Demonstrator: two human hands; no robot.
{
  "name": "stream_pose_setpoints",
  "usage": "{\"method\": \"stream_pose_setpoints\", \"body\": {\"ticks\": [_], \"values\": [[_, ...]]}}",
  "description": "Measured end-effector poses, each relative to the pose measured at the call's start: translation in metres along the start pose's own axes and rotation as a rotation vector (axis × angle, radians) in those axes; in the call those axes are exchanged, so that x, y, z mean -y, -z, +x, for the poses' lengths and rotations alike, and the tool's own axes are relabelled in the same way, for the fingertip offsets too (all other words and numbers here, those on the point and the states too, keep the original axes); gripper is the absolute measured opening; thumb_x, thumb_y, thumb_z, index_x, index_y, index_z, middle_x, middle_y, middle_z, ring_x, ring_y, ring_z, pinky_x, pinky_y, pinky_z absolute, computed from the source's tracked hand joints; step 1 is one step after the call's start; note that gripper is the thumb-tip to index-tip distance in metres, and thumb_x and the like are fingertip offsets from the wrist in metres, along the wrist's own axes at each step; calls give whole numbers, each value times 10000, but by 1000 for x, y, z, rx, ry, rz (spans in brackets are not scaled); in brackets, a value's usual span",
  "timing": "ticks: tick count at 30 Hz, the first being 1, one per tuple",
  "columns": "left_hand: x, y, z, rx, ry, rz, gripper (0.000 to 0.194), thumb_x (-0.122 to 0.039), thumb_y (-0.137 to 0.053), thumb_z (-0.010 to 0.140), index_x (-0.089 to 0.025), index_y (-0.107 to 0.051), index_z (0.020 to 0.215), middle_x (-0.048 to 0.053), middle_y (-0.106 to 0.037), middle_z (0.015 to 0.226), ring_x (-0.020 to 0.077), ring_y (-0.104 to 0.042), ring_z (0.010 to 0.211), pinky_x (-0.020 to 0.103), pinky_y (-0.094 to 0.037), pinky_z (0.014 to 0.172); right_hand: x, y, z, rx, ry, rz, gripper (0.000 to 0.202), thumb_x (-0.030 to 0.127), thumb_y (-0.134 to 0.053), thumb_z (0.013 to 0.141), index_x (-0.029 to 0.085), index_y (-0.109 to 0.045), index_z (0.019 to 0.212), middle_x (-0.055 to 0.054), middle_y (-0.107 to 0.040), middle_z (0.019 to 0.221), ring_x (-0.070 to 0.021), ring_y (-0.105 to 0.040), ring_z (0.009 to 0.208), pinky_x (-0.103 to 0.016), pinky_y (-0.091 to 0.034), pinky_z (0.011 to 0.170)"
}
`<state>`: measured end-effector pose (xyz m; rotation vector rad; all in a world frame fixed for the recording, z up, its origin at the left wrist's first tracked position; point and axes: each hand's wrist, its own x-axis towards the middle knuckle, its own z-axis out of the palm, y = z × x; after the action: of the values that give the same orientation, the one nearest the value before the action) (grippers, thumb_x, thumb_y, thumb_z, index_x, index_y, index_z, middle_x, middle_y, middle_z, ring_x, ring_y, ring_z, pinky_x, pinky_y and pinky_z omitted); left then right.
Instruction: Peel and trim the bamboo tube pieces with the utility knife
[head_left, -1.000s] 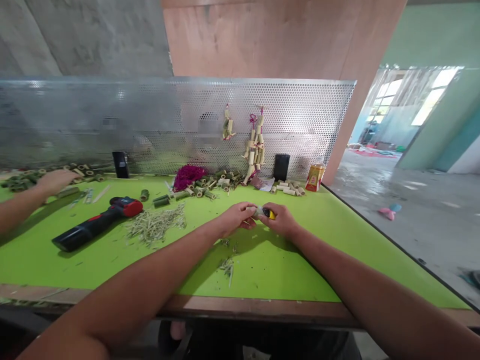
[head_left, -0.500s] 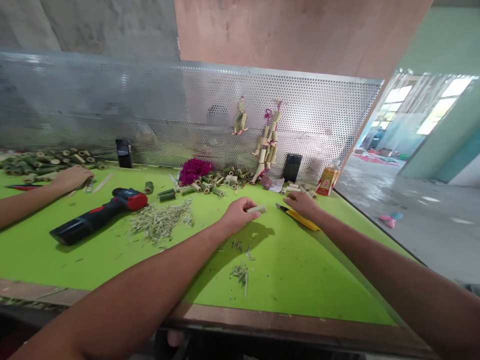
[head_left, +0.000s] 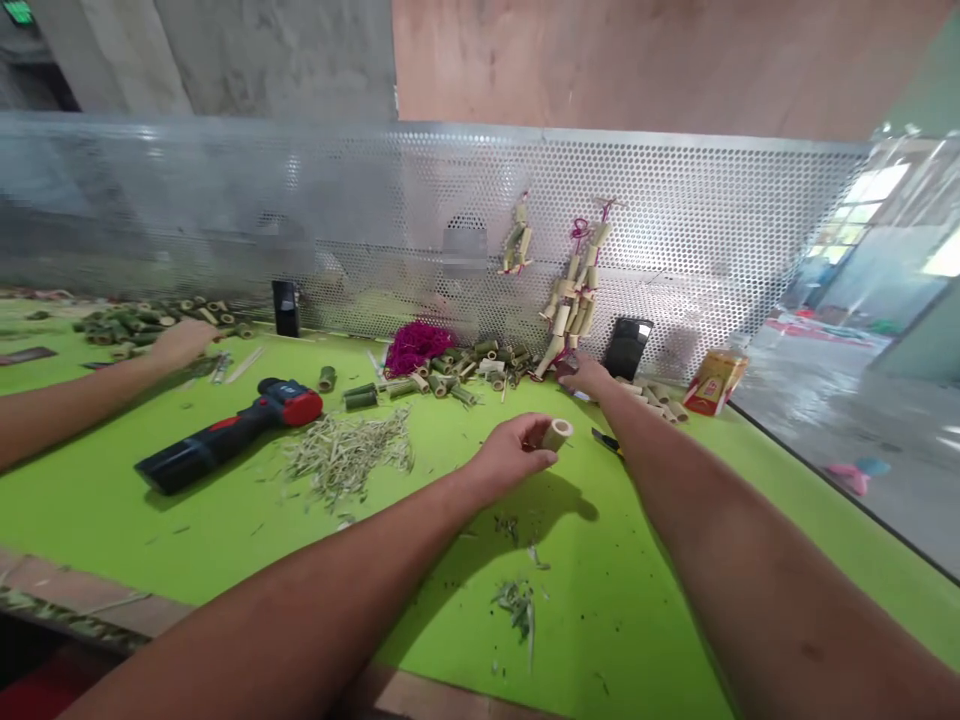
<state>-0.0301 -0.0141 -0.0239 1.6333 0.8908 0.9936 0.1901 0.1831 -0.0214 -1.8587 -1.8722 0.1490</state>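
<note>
My left hand (head_left: 517, 455) holds a short peeled bamboo tube (head_left: 557, 434) between thumb and fingers, above the table, its hollow end tilted up towards me. My right hand (head_left: 587, 377) reaches to the back, its bent fingers on a small brown-and-white sheet of sandpaper (head_left: 568, 368) that they largely cover. A utility knife (head_left: 606, 441) lies beneath my right forearm, only its front part showing. Just behind the right hand, strung bamboo figures (head_left: 574, 300) hang on the perforated metal panel. Peeled bamboo tubes (head_left: 660, 398) lie right of the right hand.
A cordless drill (head_left: 225, 435) and a heap of shavings (head_left: 352, 450) lie left. Purple string (head_left: 418, 348) and green bamboo pieces (head_left: 450, 375) sit at the back. Phones (head_left: 628, 347) lean on the panel, near a bottle (head_left: 716, 382). Another person's hand (head_left: 184, 343) is by a far-left bamboo pile.
My right hand has moved from beside the knife back and left to the sandpaper. My left hand has turned the bamboo tube so its open end faces me. The view has swung left.
</note>
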Motion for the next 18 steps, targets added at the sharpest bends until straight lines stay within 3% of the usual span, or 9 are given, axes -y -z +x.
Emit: {"method": "stream_pose_setpoints", "body": {"ticks": [4, 9, 13, 15, 18], "values": [[9, 0, 5, -19, -39, -12, 421, -160, -649, 711, -158, -568, 1124, 84, -649, 1078, 179, -603, 948, 332, -463, 865, 15, 0, -3, -42, -53, 118, 480, 216, -741, 602, 141, -642, 1066, -140, -674, 992, -265, -612, 946, -329, -454, 777], [6, 1, 5, -16, -45, -50, 453, -155, -667, 705, -159, -558, 1145, 108, -633, 1121, 186, -601, 983, 355, -445, 910, 26, 34, -31, -61, -8, 382, 286, 248, -610, 781, 134, -614, 1044, -100, -685, 939, -173, -636, 796, -275, -496, 694], [-5, 5, -1, 14, -32, -173, 619, -214, -650, 759, -242, -422, 1335, 98, -619, 1106, 198, -608, 1013, 375, -455, 892, 21, 74, -72, -16, 28, 567, 164, 248, -524, 857, 146, -592, 967, -93, -688, 908, -170, -647, 790, -284, -517, 685], [-9, 6, -3, 66, -7, -260, 645, -268, -623, 793, -282, -345, 1375, 84, -597, 1071, 185, -651, 906, 370, -491, 824, 17, 90, -98, 27, -27, 775, 113, 209, -513, 852, 163, -563, 942, -83, -680, 889, -163, -646, 770, -287, -520, 671], [-8, 1, -4, 139, 30, -327, 614, -339, -615, 802, -290, -328, 1342, 74, -557, 1047, 138, -654, 690, 325, -524, 662, 15, 99, -141, 110, -108, 1018, 86, 241, -526, 840, 181, -522, 902, -39, -629, 730, -147, -601, 605, -263, -475, 524]]}}
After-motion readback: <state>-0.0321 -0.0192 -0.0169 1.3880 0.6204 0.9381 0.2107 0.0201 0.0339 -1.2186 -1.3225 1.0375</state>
